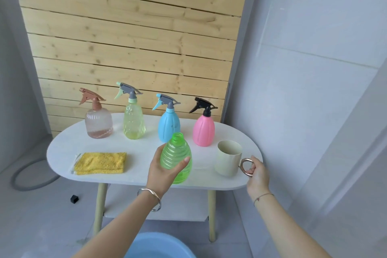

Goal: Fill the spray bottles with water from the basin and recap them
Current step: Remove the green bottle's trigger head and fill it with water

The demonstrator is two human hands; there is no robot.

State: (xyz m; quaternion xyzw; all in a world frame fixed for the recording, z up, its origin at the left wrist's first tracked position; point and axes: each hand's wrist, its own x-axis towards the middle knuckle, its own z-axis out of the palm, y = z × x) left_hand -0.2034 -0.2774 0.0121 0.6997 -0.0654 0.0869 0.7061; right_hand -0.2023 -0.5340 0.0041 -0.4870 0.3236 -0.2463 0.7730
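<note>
The white oval bench (62, 151) stood before a plank wall (134, 27). A grey hose (31, 176) lay coiled on the floor to the bench's left.

1. Cloth (100, 162): yellow, folded, flat on the front left of the bench.
2. Brown bottle (98, 123): upright at the left end of the back row, sprayer fitted, with a shallow layer of liquid in its base.
3. Yellow bottle (134, 123): upright just right of it, sprayer fitted.
4. Basin (159, 245): blue, on the floor in front of the bench, only its far rim in view.
5. Left grip (160, 170): wrapped round the lower body of the green bottle, thumb across its front and fingers behind it.
6. Blue bottle (168, 125): upright in the back row, sprayer fitted, directly behind the green bottle.
7. Green bottle (176, 159): at the front centre of the bench, leaning slightly, its neck open with no sprayer on it. Whether its base touched the bench could not be determined.
8. Pink bottle (203, 130): upright at the right end of the back row, black sprayer fitted.
9. Mug (228, 157): cream, upright on the bench, just right of the green bottle and in front of the pink bottle.
10. Right grip (257, 176): closed on the mug's ring handle (247, 167), thumb on top of the ring and fingers curled under it.
</note>
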